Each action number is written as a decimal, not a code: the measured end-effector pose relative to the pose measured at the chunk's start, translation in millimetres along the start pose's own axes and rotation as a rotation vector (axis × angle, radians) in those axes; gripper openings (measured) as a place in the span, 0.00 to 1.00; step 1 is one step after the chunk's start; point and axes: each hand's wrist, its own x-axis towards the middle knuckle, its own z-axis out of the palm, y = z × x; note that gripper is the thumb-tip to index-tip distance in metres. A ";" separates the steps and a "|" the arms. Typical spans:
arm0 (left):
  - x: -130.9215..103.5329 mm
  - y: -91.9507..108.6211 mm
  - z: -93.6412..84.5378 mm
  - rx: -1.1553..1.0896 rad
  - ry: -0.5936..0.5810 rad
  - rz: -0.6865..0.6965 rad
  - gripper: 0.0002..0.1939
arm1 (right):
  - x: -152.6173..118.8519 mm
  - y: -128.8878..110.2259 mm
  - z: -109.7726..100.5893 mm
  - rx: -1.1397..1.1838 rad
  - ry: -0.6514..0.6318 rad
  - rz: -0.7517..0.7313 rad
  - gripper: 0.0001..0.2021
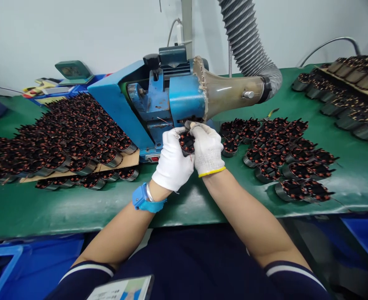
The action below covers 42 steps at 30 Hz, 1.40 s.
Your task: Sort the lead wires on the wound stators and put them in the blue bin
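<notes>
A motor stator, black inside with copper windings, is held just in front of the blue machine. My left hand, in a white glove, wraps its fingers around the stator's left side and underside. Against its right side rests my right hand, in a white knitted glove with a yellow cuff. The right thumb and fingertips are pinched together by the small slot low on the machine's housing; what lies between them is too small to make out. A thin copper wire stands out above the left hand.
Many stators are stacked on cardboard at the left. More stators stand in loose rows on the green table mat at the right, with others layered farther back. A grey ribbed hose joins the machine's funnel.
</notes>
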 end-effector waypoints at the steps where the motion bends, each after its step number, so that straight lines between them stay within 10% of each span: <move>1: 0.6 -0.3 0.6 -0.005 -0.003 -0.011 0.29 | 0.3 -0.1 0.5 0.007 0.010 0.007 0.04; 15: -47.9 -14.8 -11.5 -0.113 -0.026 0.114 0.34 | -49.9 19.6 -23.4 -0.077 -0.132 -0.137 0.09; 42: -6.8 -8.4 5.3 -0.012 0.125 -0.184 0.25 | -3.4 15.7 3.0 0.160 -0.013 0.053 0.07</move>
